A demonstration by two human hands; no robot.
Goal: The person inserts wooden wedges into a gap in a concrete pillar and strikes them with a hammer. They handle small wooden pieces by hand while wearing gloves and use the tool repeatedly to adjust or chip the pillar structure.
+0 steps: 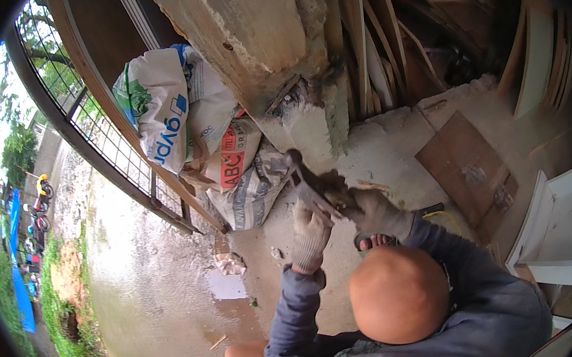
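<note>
My right hand (377, 212), in a dirty grey work glove, is closed around what looks like a claw hammer (309, 188). Its rounded metal end points up and away, and dark material hides its handle. Close beneath the metal head is my left hand (308, 240), in a pale knitted glove with the fingers curled. Whatever it grips is hidden behind the tool. Both hands are raised over the concrete floor (336, 270), in front of my bent knee (399, 295). The toes of my sandalled foot (375, 241) show just beyond the knee.
Stacked sacks (228, 149) lean against a concrete pillar (267, 49) ahead. Boards (372, 39) stand behind it. To the right are a brown panel (460, 162), a white tray-like piece (565, 220) and a black-handled tool (432, 210). A mesh gate (98, 128) borders wet ground at left.
</note>
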